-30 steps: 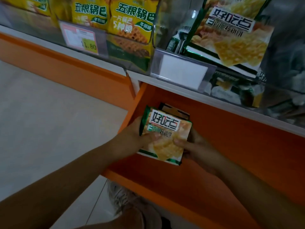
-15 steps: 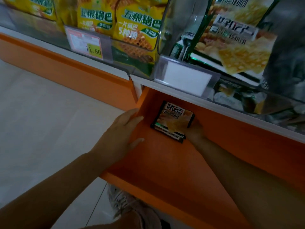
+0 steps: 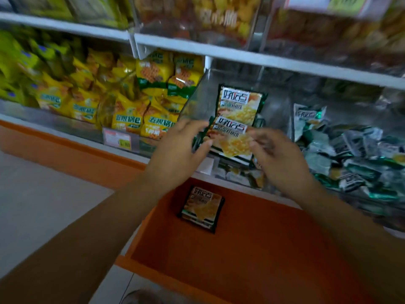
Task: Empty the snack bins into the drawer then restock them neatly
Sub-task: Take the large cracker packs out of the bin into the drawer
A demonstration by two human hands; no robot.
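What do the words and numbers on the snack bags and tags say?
"好吃点": green cracker packets in the bin, and the packet in the drawer.
"五粮锅巴", slightly blurred: yellow packets.
Price tag under the yellow packets: number too blurred.
Tag at top right: too blurred.
Silver-green packets on the right: too blurred.

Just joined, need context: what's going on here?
A person is working at a snack shelf. Left grip and right grip are at the front cracker packet in the clear bin; blur hides whether either holds it. A stack of the same packets lies in the open orange drawer.
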